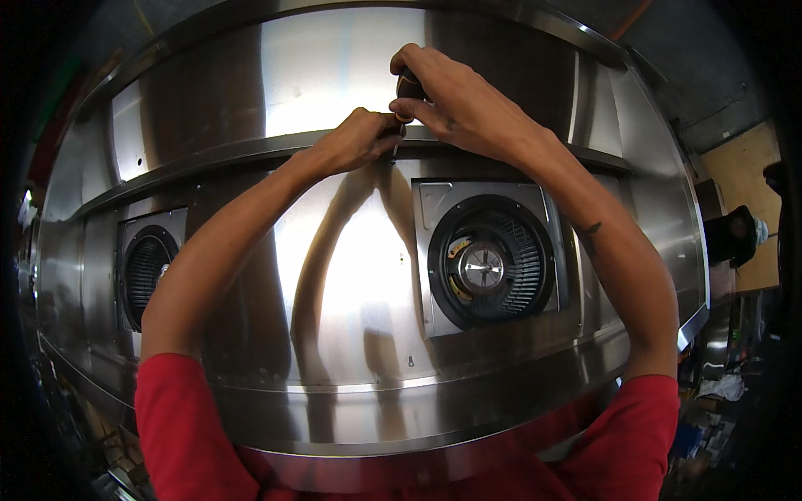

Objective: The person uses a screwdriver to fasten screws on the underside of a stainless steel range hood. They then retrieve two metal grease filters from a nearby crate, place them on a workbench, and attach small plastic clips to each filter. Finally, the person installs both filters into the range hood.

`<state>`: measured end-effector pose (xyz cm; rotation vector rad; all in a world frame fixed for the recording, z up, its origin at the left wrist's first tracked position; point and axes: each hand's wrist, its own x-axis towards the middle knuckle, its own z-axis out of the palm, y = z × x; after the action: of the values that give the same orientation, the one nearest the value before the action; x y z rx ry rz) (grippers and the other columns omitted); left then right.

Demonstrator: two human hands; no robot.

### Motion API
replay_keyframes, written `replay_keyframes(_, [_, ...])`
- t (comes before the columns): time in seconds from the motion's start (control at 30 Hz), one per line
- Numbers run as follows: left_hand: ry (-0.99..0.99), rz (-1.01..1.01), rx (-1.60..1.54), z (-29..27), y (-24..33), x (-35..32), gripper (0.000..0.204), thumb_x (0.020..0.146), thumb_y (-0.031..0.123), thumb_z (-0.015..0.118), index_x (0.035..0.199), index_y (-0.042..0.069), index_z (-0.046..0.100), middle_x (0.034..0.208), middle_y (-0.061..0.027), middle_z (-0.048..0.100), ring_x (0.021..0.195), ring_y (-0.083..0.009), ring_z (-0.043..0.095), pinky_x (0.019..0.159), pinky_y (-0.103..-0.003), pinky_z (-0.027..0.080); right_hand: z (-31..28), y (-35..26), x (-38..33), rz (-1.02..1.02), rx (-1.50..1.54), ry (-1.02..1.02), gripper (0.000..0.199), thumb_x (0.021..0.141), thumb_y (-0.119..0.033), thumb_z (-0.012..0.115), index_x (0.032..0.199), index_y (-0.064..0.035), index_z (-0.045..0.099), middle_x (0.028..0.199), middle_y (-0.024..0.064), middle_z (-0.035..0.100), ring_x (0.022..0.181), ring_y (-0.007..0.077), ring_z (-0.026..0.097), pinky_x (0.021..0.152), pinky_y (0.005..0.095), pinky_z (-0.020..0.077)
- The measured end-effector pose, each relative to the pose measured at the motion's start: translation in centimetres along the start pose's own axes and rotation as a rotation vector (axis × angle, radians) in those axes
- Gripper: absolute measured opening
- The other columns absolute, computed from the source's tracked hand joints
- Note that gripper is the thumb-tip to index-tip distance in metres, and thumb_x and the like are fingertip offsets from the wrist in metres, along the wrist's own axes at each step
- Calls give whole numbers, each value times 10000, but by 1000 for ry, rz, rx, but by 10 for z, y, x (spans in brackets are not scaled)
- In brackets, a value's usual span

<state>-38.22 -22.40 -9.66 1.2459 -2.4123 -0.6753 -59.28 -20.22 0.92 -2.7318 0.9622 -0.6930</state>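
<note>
Hands: both bare and close together, working at one spot above and to the left of the large fan [489, 261], which serves as the landmark here.
Right hand: [455, 96] wrapped around the handle of a screwdriver [409, 86], the arm reaching up past the right side of the large fan.
Left hand: [355, 140] just left of the right hand, fingertips gathered at the shaft below the handle; whether they pinch it or only steady it, I cannot tell.
Screwdriver: dark handle uppermost, thin shaft slanting down to a small dark spot [393, 162], probably a screw head, just beyond the large fan's upper left corner. The tip seems to meet it, though it is too small to be sure.
Steel panel: [359, 275] shiny, spreading left from the large fan, with the shadows of both arms across it.
Second fan: [146, 275] well to the left of the large fan, partly behind the left forearm.
Keyhole slot: [411, 361] below and left of the large fan.
Step in hand: judging by the grip, turning a screw; tightening or loosening cannot be told.
Next move: calls for the tip seated squarely, the shaft guided, and the handle turned under steady pressure.
</note>
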Motion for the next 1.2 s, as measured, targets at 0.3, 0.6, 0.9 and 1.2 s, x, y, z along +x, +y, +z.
replay_keyframes(0.3, [-28, -28, 20, 1, -3, 4, 291, 1038, 190, 681, 1193, -54, 712, 1097, -234, 773, 998, -348, 767, 941, -485, 604, 5, 16, 6, -28, -16, 0, 390, 1020, -244, 724, 1276, -23, 529, 1096, 212, 687, 999, 381, 716, 850, 476, 578])
replay_keyframes(0.6, [-47, -43, -29, -3, -2, 4, 279, 1040, 181, 678, 1189, -53, 704, 1110, -235, 770, 1003, -350, 764, 953, -481, 604, 3, 21, 10, -35, -46, -8, 395, 1026, -253, 716, 1300, -37, 531, 1109, 205, 699, 1021, 364, 727, 868, 476, 592])
replay_keyframes(0.9, [-24, -61, -113, 1, -2, 2, 306, 1052, 203, 666, 1231, -44, 678, 1159, -210, 752, 1086, -330, 741, 1026, -453, 582, 4, 19, 13, 0, -15, -40, 386, 1027, -232, 707, 1313, -39, 534, 1162, 222, 689, 1051, 394, 708, 898, 489, 566])
replay_keyframes(1.2, [-41, -285, -619, -11, 22, 0, 247, 1056, 134, 598, 1236, -15, 681, 1177, -147, 739, 1189, -225, 681, 1132, -398, 478, 14, -5, -7, -340, -354, 410, 280, 905, -96, 758, 1135, -15, 621, 1068, 142, 649, 928, 308, 639, 804, 466, 528])
